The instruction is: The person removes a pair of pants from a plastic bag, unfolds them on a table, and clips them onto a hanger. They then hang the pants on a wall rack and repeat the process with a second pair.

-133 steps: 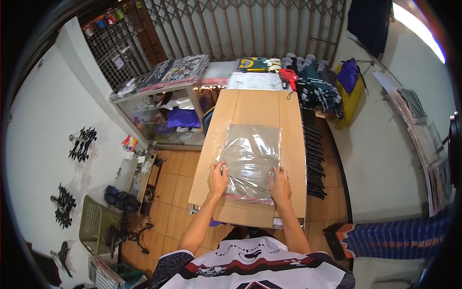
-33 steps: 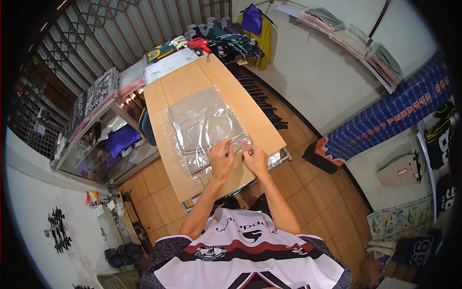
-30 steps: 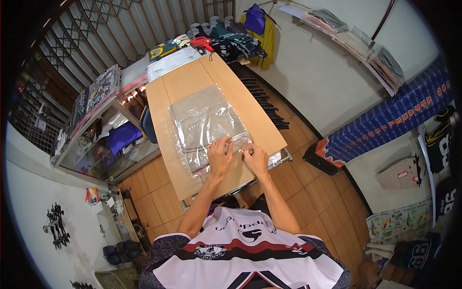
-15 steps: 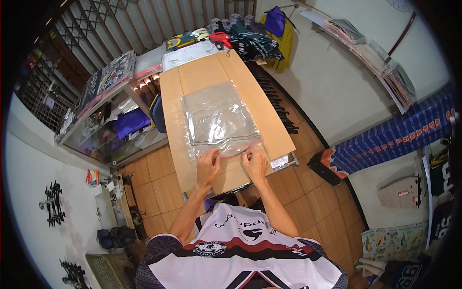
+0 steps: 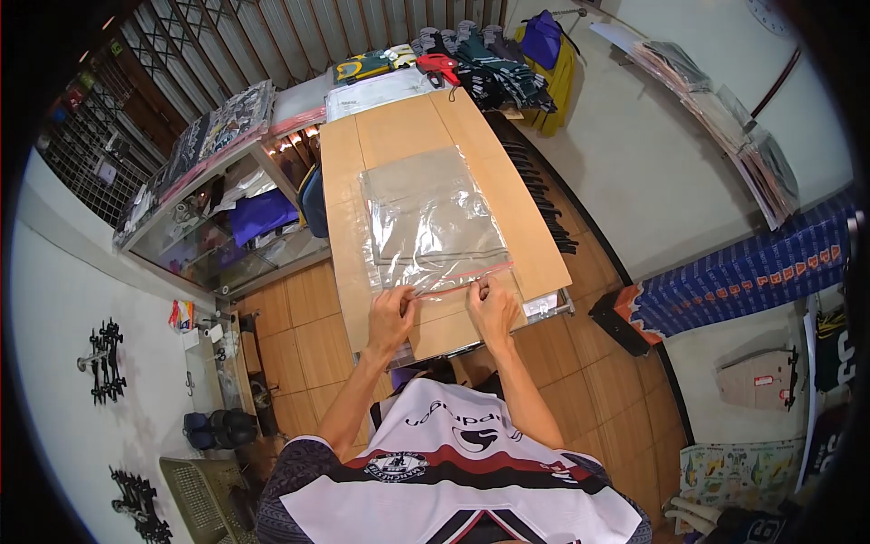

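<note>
A clear plastic bag (image 5: 439, 218) lies flat on the brown board-topped table (image 5: 390, 136). Red strips run across its near end, where the film creases and shines. My left hand (image 5: 391, 319) is closed, with thumb and fingers pinching the bag's near edge at the left. At the right of that same edge, my right hand (image 5: 494, 310) pinches the film with curled fingers. Its fingertips are partly hidden from above.
A red tape dispenser (image 5: 439, 67) and folded dark garments (image 5: 494, 63) lie at the table's far end. To the left stands a glass display case (image 5: 217, 227). A long blue box (image 5: 739, 272) lies at the right. Black hangers (image 5: 541, 195) line the table's right side.
The whole view has shifted, so the table sits slightly farther right. Both hands stay at the bag's near edge, the right fingers a little more curled.
</note>
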The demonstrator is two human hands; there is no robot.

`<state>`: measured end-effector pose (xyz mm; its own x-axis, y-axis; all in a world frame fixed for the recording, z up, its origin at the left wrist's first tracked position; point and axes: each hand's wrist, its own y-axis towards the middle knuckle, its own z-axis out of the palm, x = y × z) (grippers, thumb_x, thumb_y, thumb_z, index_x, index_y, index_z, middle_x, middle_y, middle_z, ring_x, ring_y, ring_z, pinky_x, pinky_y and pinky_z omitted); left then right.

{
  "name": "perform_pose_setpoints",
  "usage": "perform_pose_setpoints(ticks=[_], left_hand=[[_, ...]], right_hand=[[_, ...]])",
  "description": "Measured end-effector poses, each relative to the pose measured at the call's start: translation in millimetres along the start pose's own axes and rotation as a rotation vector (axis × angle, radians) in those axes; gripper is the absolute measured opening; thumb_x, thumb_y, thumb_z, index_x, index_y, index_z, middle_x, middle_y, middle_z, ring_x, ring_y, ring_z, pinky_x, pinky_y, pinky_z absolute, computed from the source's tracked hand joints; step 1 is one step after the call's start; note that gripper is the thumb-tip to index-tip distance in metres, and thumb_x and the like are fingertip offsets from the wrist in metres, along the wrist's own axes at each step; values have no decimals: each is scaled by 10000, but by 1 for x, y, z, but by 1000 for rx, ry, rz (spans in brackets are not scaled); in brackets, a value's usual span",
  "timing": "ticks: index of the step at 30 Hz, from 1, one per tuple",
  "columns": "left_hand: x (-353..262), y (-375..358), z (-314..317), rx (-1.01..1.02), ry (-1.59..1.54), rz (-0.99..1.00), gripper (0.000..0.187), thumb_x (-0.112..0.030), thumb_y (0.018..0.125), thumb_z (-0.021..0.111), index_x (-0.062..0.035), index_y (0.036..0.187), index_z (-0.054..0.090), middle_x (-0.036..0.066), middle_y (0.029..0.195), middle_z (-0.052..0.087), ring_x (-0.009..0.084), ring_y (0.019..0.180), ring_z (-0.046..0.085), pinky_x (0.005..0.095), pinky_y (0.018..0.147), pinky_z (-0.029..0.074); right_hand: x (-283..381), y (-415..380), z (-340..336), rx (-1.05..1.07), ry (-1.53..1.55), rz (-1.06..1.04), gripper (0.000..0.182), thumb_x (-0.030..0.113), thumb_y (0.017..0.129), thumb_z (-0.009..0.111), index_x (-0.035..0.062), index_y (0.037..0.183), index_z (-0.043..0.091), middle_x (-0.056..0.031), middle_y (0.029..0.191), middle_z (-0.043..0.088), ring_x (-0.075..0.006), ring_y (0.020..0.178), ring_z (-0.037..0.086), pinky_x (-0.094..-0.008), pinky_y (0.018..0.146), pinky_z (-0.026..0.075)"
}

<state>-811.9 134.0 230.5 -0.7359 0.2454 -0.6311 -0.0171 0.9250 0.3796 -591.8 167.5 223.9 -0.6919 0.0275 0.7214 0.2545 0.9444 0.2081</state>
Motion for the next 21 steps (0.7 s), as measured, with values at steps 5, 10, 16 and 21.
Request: perform_pose_setpoints(ticks=[5, 10, 16, 21], left_hand=[[-17, 28, -25, -143, -148, -89, 210, -24, 874, 742, -47, 1061, 649, 120, 870, 724, 270, 779, 720, 381, 698, 549], [-24, 80, -59, -333, -123, 125, 142, -5, 868, 766, -17, 960, 659, 115, 826, 711, 218, 719, 696, 317, 669, 553], [-34, 98, -68, -313, -174, 190, 164, -18, 857, 789, -18, 971, 671, 90, 819, 711, 172, 709, 675, 292, 680, 543], [-33, 87, -61, -178, -209, 258, 245, -65, 814, 835, -31, 994, 673, 89, 869, 715, 208, 783, 681, 326, 718, 548]], right_hand=[[-1, 0, 1, -15, -17, -41, 211, 236, 895, 702, 55, 789, 690, -147, 669, 698, -390, 618, 675, -514, 576, 480], [-3, -1, 1, -26, -35, -58, 216, 240, 890, 708, 58, 778, 677, -145, 664, 693, -387, 619, 674, -508, 570, 479], [-2, -2, -2, -44, -15, -67, 193, 231, 868, 742, 66, 791, 676, -132, 643, 679, -375, 614, 670, -501, 566, 476], [0, -5, -4, -29, 25, -43, 178, 231, 852, 778, 84, 836, 680, -116, 634, 647, -369, 607, 657, -474, 564, 483]])
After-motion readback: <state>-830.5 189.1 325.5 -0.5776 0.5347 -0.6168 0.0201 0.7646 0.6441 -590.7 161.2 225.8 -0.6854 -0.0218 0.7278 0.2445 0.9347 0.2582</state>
